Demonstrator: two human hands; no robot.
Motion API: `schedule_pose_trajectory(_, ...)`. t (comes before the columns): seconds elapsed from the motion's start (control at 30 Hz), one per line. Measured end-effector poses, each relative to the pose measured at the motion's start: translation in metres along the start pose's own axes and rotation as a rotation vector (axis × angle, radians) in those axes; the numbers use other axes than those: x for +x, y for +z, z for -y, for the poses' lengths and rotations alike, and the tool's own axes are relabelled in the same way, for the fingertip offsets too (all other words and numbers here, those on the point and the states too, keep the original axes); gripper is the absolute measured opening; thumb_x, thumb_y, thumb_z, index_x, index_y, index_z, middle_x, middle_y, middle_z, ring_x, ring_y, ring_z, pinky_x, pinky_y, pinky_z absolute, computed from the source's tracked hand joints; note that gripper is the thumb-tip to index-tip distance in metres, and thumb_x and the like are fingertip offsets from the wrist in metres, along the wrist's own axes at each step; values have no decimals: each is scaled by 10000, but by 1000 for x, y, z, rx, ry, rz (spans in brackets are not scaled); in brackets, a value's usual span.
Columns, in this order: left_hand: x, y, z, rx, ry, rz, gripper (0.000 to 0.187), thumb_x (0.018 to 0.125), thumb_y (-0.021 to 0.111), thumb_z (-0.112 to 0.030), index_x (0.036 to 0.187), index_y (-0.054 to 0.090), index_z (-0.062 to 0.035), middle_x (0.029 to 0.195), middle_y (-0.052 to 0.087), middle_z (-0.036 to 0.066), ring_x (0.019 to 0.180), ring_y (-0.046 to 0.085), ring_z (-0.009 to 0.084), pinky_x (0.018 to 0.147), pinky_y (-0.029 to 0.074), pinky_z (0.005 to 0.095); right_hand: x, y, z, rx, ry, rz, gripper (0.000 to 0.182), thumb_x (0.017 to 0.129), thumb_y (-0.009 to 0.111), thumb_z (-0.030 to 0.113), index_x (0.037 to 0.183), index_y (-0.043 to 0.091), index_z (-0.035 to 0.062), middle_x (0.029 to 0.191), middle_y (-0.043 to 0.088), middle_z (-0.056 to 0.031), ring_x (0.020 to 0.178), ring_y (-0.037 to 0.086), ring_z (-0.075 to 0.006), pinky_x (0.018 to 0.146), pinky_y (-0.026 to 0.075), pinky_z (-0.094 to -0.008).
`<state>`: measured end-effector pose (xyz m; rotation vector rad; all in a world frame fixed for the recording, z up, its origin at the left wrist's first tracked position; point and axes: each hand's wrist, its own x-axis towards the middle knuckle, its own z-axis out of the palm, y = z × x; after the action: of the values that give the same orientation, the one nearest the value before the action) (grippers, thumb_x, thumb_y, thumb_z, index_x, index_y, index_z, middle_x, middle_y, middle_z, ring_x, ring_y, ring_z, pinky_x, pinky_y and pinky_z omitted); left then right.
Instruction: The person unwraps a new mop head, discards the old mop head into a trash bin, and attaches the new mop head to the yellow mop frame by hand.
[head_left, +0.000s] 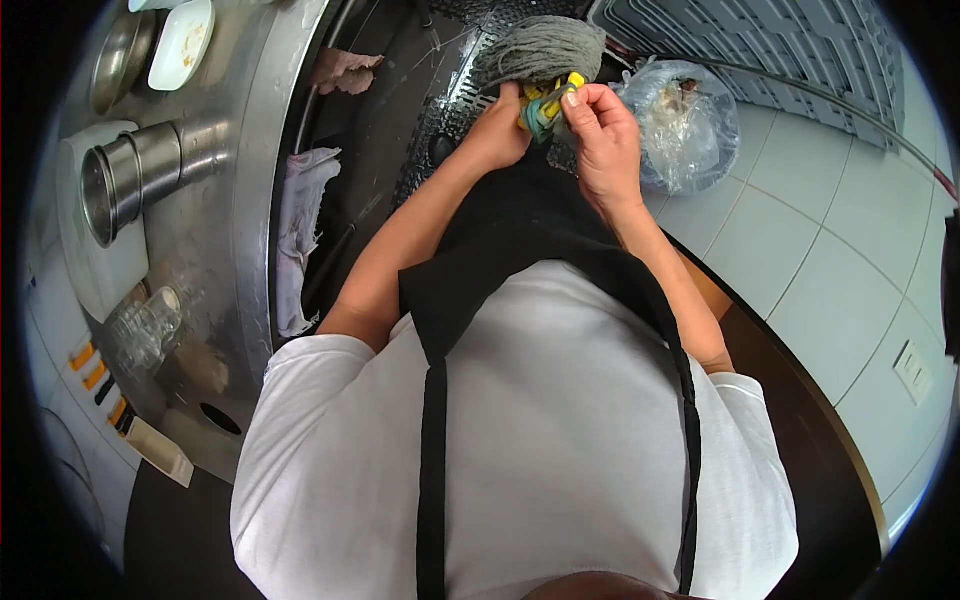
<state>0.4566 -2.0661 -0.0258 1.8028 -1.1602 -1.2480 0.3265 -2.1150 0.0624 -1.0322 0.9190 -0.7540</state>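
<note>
A grey string mop head [540,52] is in front of me at the top of the view. At its near end are a yellow plastic fitting [575,80] and a bunched blue-green strip [541,118]. My left hand [497,135] is closed around the base of the mop head, its fingers partly hidden behind the fitting. With thumb and forefinger, my right hand [608,135] pinches an end of the strip beside the yellow fitting. How the strip is fastened I cannot make out.
A steel counter [225,200] on the left holds metal pots [130,170], a white tray [182,45] and glasses [150,320]. Grey rags [308,235] hang along its edge. To the right stand a plastic-lined bin [690,130] and a grey crate [750,60] by the tiled wall.
</note>
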Motion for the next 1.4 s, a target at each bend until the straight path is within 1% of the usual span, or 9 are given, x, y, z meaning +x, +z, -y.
schedule_pose_trajectory(0.33,8,24,10,32,38,-117,586,841,620,-111,1306,299,45,1121,629,306,1099,584,469,906,477,482,-2,7,-16,-757,-427,-326,204,882,690,167,811,573,15,678,525,-22,609,486,-97,574,446,-281)
schedule_pose_trajectory(0.47,10,24,4,38,-53,-53,606,878,614,-156,1345,280,40,1179,608,315,1144,580,445,913,486,456,-4,-6,-15,-455,-168,-243,183,907,689,193,877,576,51,772,557,3,681,490,-89,635,426,-248)
schedule_pose_trajectory(0.67,8,33,10,-112,27,-83,788,760,704,-108,1388,239,-5,1228,589,295,1162,552,472,980,451,483,-1,-9,8,114,332,-201,182,953,632,320,951,558,154,883,577,67,783,488,-57,677,363,-223)
schedule_pose_trajectory(0.73,8,30,9,-163,37,-48,869,724,751,-143,1397,221,5,1236,589,289,1181,546,470,998,453,459,-1,-6,15,164,370,-163,170,950,629,315,915,543,173,873,576,72,781,489,-46,657,356,-231)
schedule_pose_trajectory(0.83,8,25,9,-202,2,40,975,710,772,-129,1462,166,1,1399,488,202,1308,491,312,1045,415,354,-5,-5,13,168,351,-156,164,958,620,290,894,539,162,842,568,64,744,484,-44,640,358,-223)
schedule_pose_trajectory(0.97,10,1,9,-693,17,323,1060,639,715,-70,1510,114,-5,1489,363,126,1396,338,241,1119,321,333,-6,-9,6,90,257,-181,169,964,617,255,866,539,142,782,547,55,690,469,-41,604,346,-212)
schedule_pose_trajectory(1.07,16,-21,-29,-1272,-176,517,628,937,591,-430,1376,442,-7,1307,548,105,1235,514,206,1038,412,334,-8,-8,3,73,241,-188,177,961,627,237,851,541,128,750,532,54,662,449,-42,586,339,-214)
schedule_pose_trajectory(1.1,28,-9,-25,-1091,-262,556,640,933,519,-618,1208,585,-43,1127,632,77,1046,607,170,919,477,310,-8,-6,2,73,233,-180,180,958,631,233,846,541,125,742,527,55,655,442,-42,581,338,-217)
schedule_pose_trajectory(1.4,36,-17,-51,-884,-379,665,611,836,666,-600,1124,635,-62,1068,645,63,961,609,144,845,490,308,-5,-9,-1,60,229,-187,177,959,632,210,849,571,85,751,525,51,671,430,-31,596,333,-213)
